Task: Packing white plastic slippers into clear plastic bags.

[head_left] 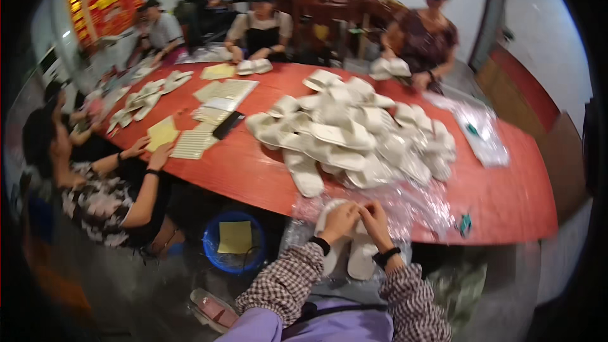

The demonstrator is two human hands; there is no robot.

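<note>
My left hand (341, 220) and my right hand (376, 223) meet at the near edge of the red table, fingertips pinched together. What lies between the fingertips is too small to make out. Right below them is a pair of white slippers (361, 258), toes partly covered by my hands. Clear plastic film (405, 215) spreads on the table around the slippers. Just beyond my hands rises a large heap of white slippers (342, 133), some of them in clear bags.
The red table (519, 196) carries small green-handled snips (465, 224), clear bags (484, 139) at right and sticker sheets (193, 144) at left. On the floor stands a blue bin (212, 256). Several co-workers sit or stand around the table, one holding slippers (389, 68).
</note>
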